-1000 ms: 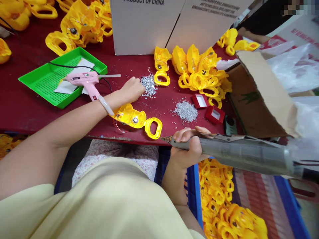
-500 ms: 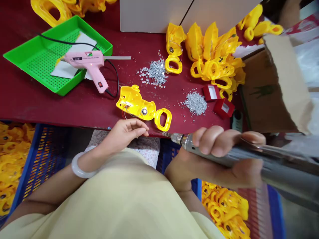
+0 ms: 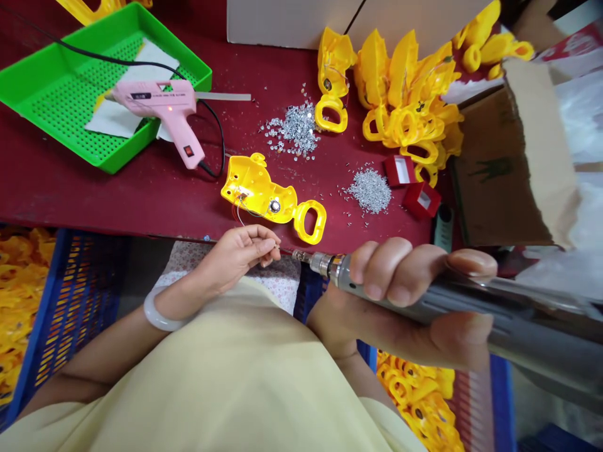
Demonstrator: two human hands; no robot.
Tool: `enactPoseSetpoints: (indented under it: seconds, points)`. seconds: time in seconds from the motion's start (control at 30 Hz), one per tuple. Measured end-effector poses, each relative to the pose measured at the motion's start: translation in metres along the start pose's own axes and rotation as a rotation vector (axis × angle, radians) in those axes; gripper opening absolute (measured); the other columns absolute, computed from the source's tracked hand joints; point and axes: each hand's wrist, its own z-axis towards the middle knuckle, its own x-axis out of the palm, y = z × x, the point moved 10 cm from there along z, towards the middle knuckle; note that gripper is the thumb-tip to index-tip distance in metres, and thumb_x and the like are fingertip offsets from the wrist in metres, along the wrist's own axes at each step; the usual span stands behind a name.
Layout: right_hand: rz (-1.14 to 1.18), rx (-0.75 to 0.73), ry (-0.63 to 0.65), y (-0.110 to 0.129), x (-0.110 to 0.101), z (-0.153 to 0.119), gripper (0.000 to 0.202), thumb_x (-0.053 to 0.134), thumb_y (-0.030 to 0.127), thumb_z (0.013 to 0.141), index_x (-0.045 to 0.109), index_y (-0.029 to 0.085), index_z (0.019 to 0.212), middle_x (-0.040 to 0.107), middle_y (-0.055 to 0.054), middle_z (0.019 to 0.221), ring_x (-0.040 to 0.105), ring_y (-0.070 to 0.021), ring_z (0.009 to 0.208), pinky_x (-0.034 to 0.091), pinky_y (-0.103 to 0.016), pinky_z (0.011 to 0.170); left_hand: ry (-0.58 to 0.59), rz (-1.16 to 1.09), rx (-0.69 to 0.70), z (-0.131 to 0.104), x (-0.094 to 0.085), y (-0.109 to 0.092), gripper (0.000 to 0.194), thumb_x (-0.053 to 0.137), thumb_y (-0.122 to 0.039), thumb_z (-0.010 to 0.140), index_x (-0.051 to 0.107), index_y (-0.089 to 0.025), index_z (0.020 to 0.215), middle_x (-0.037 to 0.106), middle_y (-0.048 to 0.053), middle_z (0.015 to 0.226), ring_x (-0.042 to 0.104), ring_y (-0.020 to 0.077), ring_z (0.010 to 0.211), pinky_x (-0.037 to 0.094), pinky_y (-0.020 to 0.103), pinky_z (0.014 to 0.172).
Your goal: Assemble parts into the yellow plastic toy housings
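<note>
- My right hand [image 3: 414, 301] is wrapped around the grey driver [image 3: 471, 307], fingers curled tight over the barrel, thumb laid along the top.
- The driver's long axis runs almost level, tail off at 3 o'clock, bit [image 3: 301, 256] pointing to 9 o'clock, tip a touch higher than the tail.
- My left hand [image 3: 240, 254] sits at 9 o'clock of that bit, fingertips pinched together right at the tip; whether they hold a screw I cannot tell, too small.
- Both hands hang just off the near edge of the red table [image 3: 117, 194], over my lap.
- At 12 o'clock of the pinch lies the yellow shell [image 3: 257, 191], flat, inside up, handle loop toward 4 o'clock, close to the table edge.
- Screw piles [image 3: 294, 129] further up at 12, another [image 3: 370, 188] at 1.
- Pink glue gun [image 3: 162, 103] at 10 o'clock, nose resting on the green tray [image 3: 51, 107].
- Bare red cloth lies open left of the shell; right side is crowded by the yellow heap [image 3: 405, 100] and the brown box [image 3: 509, 169].
</note>
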Motion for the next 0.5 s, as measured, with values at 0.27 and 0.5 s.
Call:
enactPoseSetpoints:
  seconds: [0.27, 0.5]
  points:
    - [-0.013, -0.01, 0.01, 0.0023, 0.0036, -0.0024, 0.02, 0.06, 0.034, 0.082, 0.07, 0.028, 0.098, 0.03, 0.009, 0.05, 0.033, -0.011, 0.037, 0.038, -0.027, 0.035, 0.002, 0.013, -0.019, -0.0016, 0.0014, 0.0023, 0.029, 0.084, -0.035, 0.07, 0.067, -0.013, 0.078, 0.064, 0.0, 0.063, 0.053, 0.0074, 0.058, 0.039, 0.021, 0.058]
    - [0.024, -0.041, 0.035, 0.0024, 0.0072, -0.0029, 0.02, 0.06, 0.03, 0.082, 0.069, 0.024, 0.099, 0.036, 0.008, 0.053, 0.037, -0.0099, 0.039, 0.039, -0.026, 0.035, -0.018, 0.06, 0.077, 0.0009, -0.0012, -0.0009, 0.023, 0.082, -0.032, 0.073, 0.069, -0.015, 0.081, 0.069, 0.001, 0.07, 0.057, 0.0084, 0.062, 0.042, 0.021, 0.061]
